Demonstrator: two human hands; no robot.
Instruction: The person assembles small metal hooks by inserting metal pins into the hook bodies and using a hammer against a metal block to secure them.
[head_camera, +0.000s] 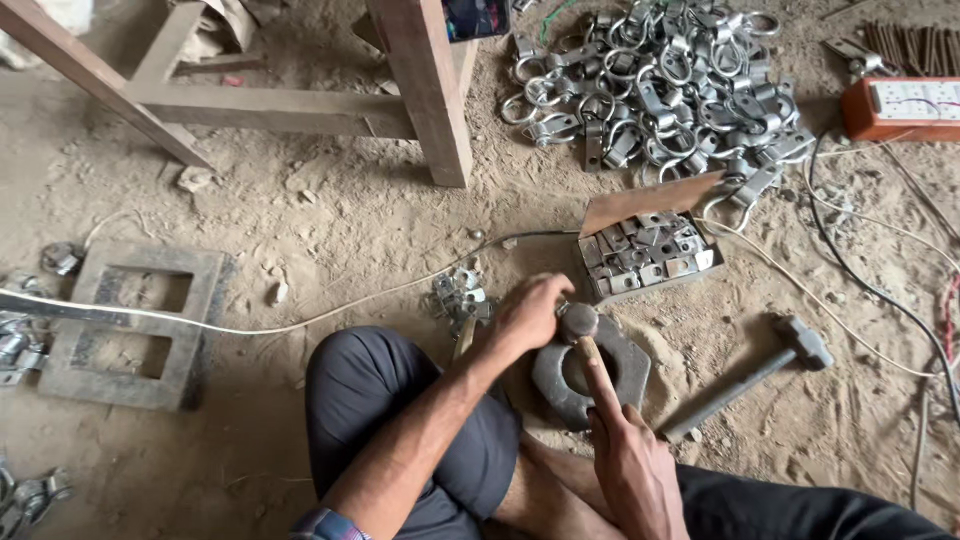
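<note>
— Where was your left hand (530, 312)?

— You had it curled down over something small on the rim of the block (590, 372), right by the hammer (578, 322) head. Whether it pinched a piece there, I could not tell; your fingers hid it.

— And the right hand (630, 460)?

— It was closed round the hammer's wooden handle, low down, head resting on the block's far rim.

— How did the block look to handle?

— Heavy, I judged: thick dark metal with a hole through it, bedded in the sand between your knees. Stiff, not slippery. You would have lifted it by the outer edges with both hands.

— The parts?

— Light, hard stampings lay in the box (645, 255) just beyond; the clamps (660, 85) were heaped further off. A sledge (750, 375) lay right of the block.
</note>
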